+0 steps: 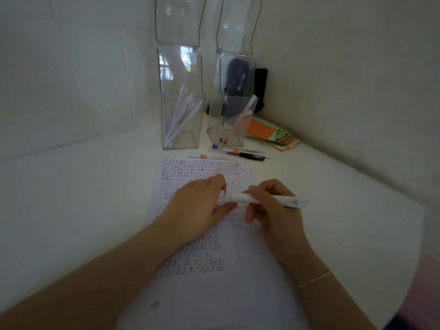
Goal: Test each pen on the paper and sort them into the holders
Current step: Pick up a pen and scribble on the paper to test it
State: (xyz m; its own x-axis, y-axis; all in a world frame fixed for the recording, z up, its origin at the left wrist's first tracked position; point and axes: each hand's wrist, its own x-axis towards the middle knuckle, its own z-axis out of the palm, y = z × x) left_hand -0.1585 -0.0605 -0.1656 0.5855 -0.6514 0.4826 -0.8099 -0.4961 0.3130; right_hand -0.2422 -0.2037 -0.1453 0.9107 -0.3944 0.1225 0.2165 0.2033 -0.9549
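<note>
A white pen point(283, 200) lies level above the paper point(214, 277), which is covered in small test marks. My right hand point(269, 210) grips the pen's barrel. My left hand point(200, 206) pinches its left end, the cap, between thumb and fingers. Two clear holders stand at the back: the left holder point(181, 139) contains several white pens, the right holder point(225, 136) has a few pens leaning inside. Three loose pens lie between holders and paper: a white pen with an orange band point(202, 156), another orange-banded pen point(240, 151) and a black pen point(250, 156).
A stack of orange, green and yellow paper slips point(271, 135) lies at the back right by the wall. A dark object point(260, 86) stands behind the right holder. White walls close in the corner on the left and right.
</note>
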